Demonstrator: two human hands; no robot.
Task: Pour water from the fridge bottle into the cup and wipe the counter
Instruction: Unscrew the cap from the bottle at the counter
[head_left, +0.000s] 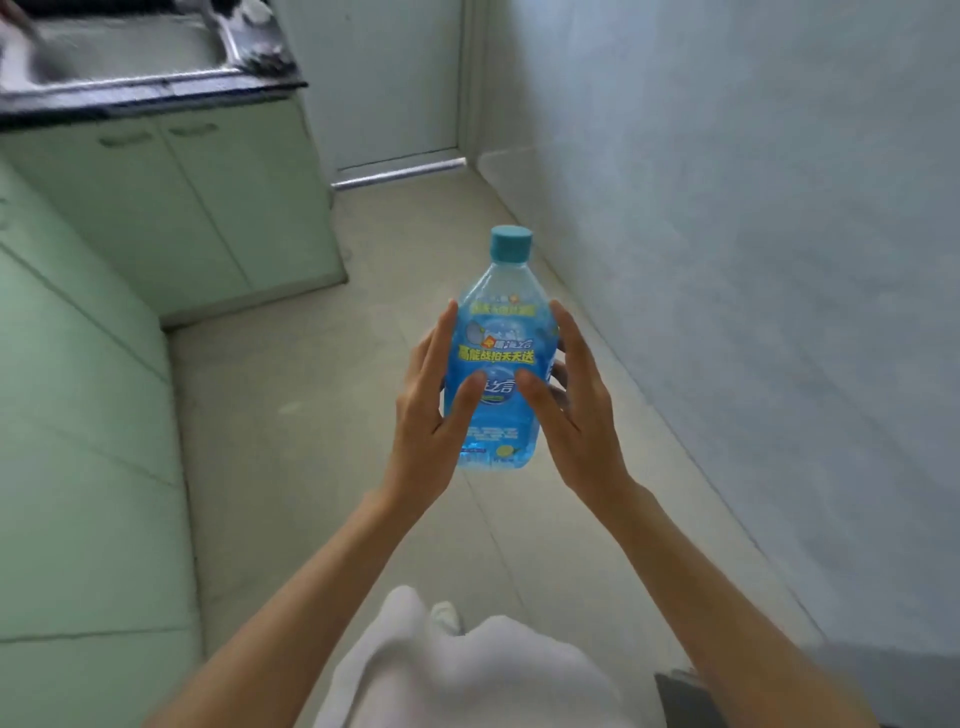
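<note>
At the far left a steel sink (119, 47) is set into a dark counter (156, 96), blurred; what lies in it cannot be made out. Pale green cabinets (208, 208) stand under the counter and run down the left side. Over the tiled floor (311, 415), in mid-air, the left hand (434, 410) presses the left side of the bottle (501, 358) with straight fingers, thumb laid on the label. The bottle stands upright between both palms, away from the counter; it is clear blue plastic with a teal cap (511, 243) screwed on, and looks filled with liquid to the shoulder. The right hand (576, 410) presses the bottle's right side likewise, fingers straight, thumb on the front. A pale wall (753, 260) runs along the right.
</note>
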